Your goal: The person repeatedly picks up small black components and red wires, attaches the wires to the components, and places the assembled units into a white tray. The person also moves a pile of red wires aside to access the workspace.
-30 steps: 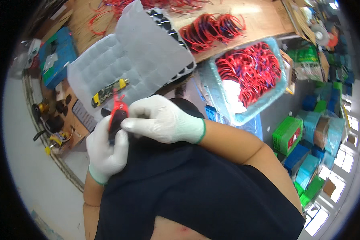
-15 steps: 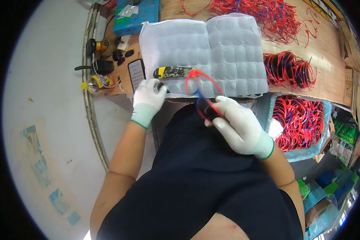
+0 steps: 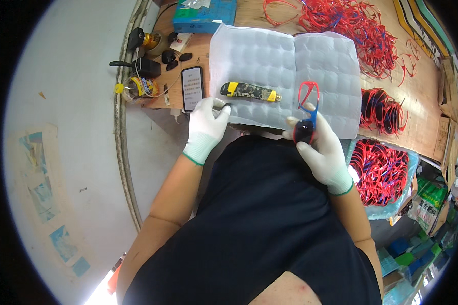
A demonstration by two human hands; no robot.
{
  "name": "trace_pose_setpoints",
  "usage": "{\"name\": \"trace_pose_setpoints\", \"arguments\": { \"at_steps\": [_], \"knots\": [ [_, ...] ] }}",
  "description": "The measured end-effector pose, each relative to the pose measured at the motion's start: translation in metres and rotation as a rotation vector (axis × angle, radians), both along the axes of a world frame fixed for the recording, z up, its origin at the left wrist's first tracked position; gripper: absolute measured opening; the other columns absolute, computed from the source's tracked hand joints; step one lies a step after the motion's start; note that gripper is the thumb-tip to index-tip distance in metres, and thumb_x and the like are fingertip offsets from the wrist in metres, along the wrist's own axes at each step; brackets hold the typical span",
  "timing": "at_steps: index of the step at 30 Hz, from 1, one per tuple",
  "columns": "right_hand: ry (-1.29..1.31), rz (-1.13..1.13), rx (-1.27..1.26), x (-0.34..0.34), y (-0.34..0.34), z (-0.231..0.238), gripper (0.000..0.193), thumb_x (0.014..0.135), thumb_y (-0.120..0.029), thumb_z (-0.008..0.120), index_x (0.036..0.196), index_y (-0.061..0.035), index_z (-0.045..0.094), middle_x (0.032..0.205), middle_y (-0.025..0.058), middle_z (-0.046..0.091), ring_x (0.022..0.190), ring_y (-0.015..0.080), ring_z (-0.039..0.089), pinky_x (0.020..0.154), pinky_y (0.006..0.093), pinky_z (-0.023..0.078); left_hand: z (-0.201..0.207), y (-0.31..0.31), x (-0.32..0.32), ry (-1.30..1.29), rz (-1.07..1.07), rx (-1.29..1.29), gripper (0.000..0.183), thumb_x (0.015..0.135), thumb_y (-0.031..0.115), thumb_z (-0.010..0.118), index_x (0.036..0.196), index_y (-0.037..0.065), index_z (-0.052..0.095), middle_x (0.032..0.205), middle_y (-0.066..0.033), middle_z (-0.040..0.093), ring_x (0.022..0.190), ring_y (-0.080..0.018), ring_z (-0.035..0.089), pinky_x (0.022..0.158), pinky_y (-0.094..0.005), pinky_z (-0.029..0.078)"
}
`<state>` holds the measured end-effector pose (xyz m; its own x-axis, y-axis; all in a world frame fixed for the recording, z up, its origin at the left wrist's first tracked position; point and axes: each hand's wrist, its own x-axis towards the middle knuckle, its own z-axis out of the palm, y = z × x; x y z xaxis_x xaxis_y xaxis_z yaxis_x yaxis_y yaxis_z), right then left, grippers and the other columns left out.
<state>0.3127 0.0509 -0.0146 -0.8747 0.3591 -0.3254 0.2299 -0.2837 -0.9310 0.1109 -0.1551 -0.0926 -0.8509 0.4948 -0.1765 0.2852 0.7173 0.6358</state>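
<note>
My right hand (image 3: 324, 147), in a white glove, grips red-and-blue sunglasses (image 3: 313, 116) above the white padded sheet (image 3: 259, 48). A dark lens sits in the frame's lower opening, while the upper opening shows no dark lens. My left hand (image 3: 209, 119), gloved too, is closed at the sheet's near left corner beside the phone (image 3: 192, 89). Between its thumb and fingers shows a small dark piece (image 3: 227, 104) like a lens, mostly hidden. On the sheet between my hands lies a camouflage-patterned utility knife (image 3: 252, 92) with yellow ends.
Red frames (image 3: 348, 30) lie heaped at the far right. A row of frames with dark lenses (image 3: 384, 112) stands nearer, above a lined bin (image 3: 381, 173) full of frames. Loose dark lenses (image 3: 169, 57), a bottle (image 3: 137, 89) and a blue box (image 3: 204, 15) are at left.
The sunglasses have been raised and turned, with the empty opening now pointing away from me. My right hand has moved over the sheet; my left stays by the phone. The whole view has shifted.
</note>
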Motion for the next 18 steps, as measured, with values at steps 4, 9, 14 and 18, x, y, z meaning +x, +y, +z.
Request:
{"name": "trace_pose_setpoints", "arguments": {
  "at_steps": [4, 9, 14, 18],
  "knots": [
    [0.08, -0.092, 0.199, -0.002, -0.012, 0.002, 0.073, 0.085, 0.016, 0.05, 0.152, 0.0002, 0.027, 0.141, 0.0174, 0.055, 0.117, 0.0212, 0.064, 0.104, 0.036, 0.049, 0.047, 0.006, 0.015, -0.154, 0.035, 0.533, 0.013, 0.098, 0.006, 0.067, 0.107, -0.002, 0.063, 0.093, -0.0023, 0.067, 0.081, -0.0097, 0.064, 0.073, -0.0267, 0.053],
    [0.066, 0.128, 0.3, -0.012, -0.021, 0.021, 0.05, 0.086, 0.012, 0.054, 0.135, 0.003, 0.044, 0.105, 0.0117, 0.071, 0.094, 0.0178, 0.07, 0.092, 0.0326, 0.055, 0.085, 0.037, 0.025, -1.048, -0.087, 0.856, 0.015, 0.1, 0.007, 0.065, 0.113, 0.003, 0.059, 0.096, -0.004, 0.066, 0.08, -0.0084, 0.062, 0.072, -0.0254, 0.052],
    [0.083, -0.044, -0.025, -0.006, -0.04, 0.023, 0.027, 0.098, 0.001, 0.058, 0.124, 0.0053, 0.054, 0.103, 0.0115, 0.072, 0.092, 0.0152, 0.07, 0.086, 0.031, 0.057, 0.087, 0.038, 0.027, -1.02, -0.286, 0.771, 0.014, 0.101, 0.007, 0.064, 0.114, 0.003, 0.059, 0.098, -0.0045, 0.066, 0.082, -0.0096, 0.062, 0.075, -0.0265, 0.052],
    [0.057, -0.055, -0.076, -0.003, -0.043, 0.034, 0.021, 0.101, -0.004, 0.06, 0.119, 0.0047, 0.061, 0.093, 0.0087, 0.073, 0.086, 0.014, 0.07, 0.081, 0.0289, 0.056, 0.083, 0.039, 0.023, -1.541, -0.175, 0.862, 0.02, 0.103, 0.01, 0.062, 0.122, 0.003, 0.061, 0.101, -0.0057, 0.067, 0.082, -0.009, 0.063, 0.075, -0.0251, 0.054]
  ]
}}
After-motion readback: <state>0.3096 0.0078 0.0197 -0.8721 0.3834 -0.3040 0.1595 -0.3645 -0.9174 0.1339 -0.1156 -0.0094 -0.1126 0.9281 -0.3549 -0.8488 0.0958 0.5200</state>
